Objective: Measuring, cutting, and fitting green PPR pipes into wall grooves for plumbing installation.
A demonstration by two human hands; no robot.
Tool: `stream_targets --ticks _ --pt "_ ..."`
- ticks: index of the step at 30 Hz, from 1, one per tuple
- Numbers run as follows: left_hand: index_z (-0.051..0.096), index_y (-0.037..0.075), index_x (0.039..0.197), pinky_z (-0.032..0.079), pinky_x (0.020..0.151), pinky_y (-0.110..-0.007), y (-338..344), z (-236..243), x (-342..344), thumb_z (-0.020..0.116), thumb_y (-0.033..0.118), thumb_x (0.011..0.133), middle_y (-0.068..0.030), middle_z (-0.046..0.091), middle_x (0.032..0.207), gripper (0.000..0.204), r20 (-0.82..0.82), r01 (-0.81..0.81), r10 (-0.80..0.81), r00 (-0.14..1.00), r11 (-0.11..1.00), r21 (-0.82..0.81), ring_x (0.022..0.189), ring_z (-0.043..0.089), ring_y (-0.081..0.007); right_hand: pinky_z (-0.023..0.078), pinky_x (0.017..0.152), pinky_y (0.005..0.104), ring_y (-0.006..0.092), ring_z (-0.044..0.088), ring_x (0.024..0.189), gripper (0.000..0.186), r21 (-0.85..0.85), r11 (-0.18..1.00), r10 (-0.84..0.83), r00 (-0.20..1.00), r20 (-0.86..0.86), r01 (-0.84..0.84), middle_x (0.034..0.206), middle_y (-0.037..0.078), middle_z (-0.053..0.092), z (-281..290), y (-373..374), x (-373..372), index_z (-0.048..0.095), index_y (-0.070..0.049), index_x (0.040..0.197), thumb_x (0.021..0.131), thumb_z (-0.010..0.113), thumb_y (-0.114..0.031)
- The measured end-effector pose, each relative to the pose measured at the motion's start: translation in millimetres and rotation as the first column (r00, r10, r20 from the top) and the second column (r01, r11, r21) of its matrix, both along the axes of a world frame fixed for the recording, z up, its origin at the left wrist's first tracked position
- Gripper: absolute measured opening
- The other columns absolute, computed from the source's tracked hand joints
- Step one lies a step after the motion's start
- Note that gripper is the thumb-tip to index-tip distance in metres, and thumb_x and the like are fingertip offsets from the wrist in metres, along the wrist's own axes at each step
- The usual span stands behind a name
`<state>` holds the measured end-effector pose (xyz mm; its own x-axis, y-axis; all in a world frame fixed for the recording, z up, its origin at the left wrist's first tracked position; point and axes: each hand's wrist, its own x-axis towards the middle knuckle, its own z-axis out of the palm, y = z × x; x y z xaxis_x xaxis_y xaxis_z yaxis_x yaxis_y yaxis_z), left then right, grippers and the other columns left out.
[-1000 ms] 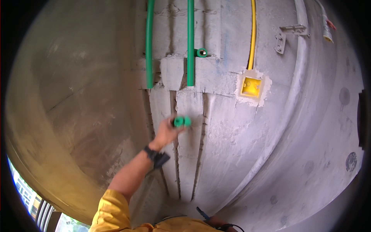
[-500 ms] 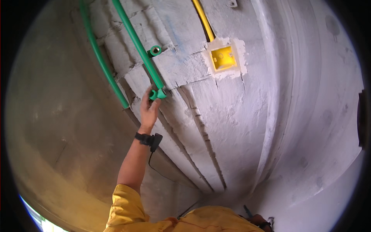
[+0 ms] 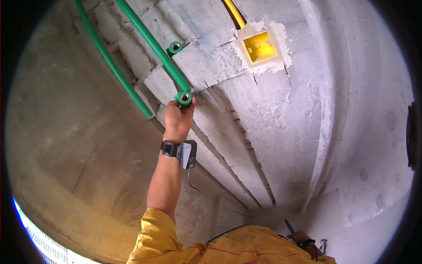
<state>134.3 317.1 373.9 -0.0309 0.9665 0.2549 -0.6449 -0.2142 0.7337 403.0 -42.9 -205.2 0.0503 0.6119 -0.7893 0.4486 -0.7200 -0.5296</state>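
My left hand (image 3: 178, 116) is closed around a green elbow pipe fitting (image 3: 180, 95), whose round metal-lined opening faces out from the wall. The fitting sits at the lower end of a green pipe (image 3: 154, 46). I cannot tell whether the two are joined. A wristband carries a small grey device (image 3: 188, 154) with a cable. Low at the right, beside my yellow shirt, my right hand (image 3: 300, 238) is closed on a slim dark teal stick-like object (image 3: 289, 226); its kind is unclear and its lower part is hidden.
A second green pipe (image 3: 112, 64) runs down the left. Another green fitting (image 3: 175, 47) sits beside the first pipe. A yellow wall box (image 3: 260, 47) is set in the wall under a yellow conduit (image 3: 235, 14). Narrow grooves (image 3: 250, 149) run down the wall.
My left hand has turned, so the fitting's opening now faces outward. My right hand and its teal object show more fully. The whole view has shifted slightly.
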Motion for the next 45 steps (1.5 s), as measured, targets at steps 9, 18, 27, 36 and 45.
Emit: stream_targets --ticks 9,18,27,36,45 --pt "0.053 -0.007 0.102 0.056 0.085 -0.037 -10 10 9 0.046 0.004 0.098 -0.0138 0.055 0.101 0.013 0.096 -0.073 0.072 0.993 0.997 0.005 0.091 0.056 -0.0255 0.052 0.068 0.0405 0.0294 0.068 0.075 0.058 0.034 0.999 -0.012 0.999 0.047 0.01 0.08 0.017 0.07 -25 -4 10 0.069 0.006 0.085 0.07 0.078 -0.049" --pt "0.06 -0.004 0.121 0.048 0.074 -0.026 3 -17 19 0.067 0.033 0.094 -0.0057 0.064 0.104 0.047 -0.082 -0.425 0.476 0.876 0.839 0.34 0.085 0.058 -0.0125 0.05 0.057 0.0346 0.0186 0.065 0.06 0.032 0.573 0.806 0.209 0.977 -0.044 -0.147 0.062 0.009 0.065 -77 20 47 0.066 -0.002 0.068 0.076 0.077 -0.031" --pt "0.066 -0.005 0.107 0.045 0.049 -0.026 23 -29 33 0.074 0.031 0.089 -0.004 0.059 0.076 0.041 -0.208 -0.541 0.678 0.705 0.703 0.462 0.055 0.053 -0.0089 0.05 0.065 0.0313 0.013 0.061 0.07 0.019 0.921 0.39 0.008 1.0 -0.029 0.023 0.076 0.003 0.064 311 215 -7 0.062 -0.004 0.086 0.079 0.074 -0.017" --pt "0.058 0.0 0.129 0.055 0.074 -0.028 20 -47 8 0.072 -0.004 0.08 -0.0119 0.053 0.114 0.051 -0.228 -0.339 0.876 0.425 0.387 0.857 0.086 0.061 -0.0188 0.053 0.07 0.0368 0.0284 0.069 0.076 0.024 0.92 -0.376 -0.176 0.983 0.043 -0.108 0.079 0.015 0.068 588 341 -116 0.065 0.0 0.09 0.076 0.076 -0.016" --pt "0.058 -0.004 0.121 0.05 0.077 -0.039 17 -41 -11 0.072 0.003 0.08 -0.017 0.053 0.104 0.044 -0.207 -0.303 0.87 0.447 0.365 0.88 0.087 0.059 -0.0319 0.055 0.069 0.031 0.0188 0.067 0.076 0.03 0.886 -0.289 0.158 0.931 -0.329 0.362 0.085 0.011 0.067 592 368 -149 0.058 0.002 0.091 0.071 0.081 0.002"
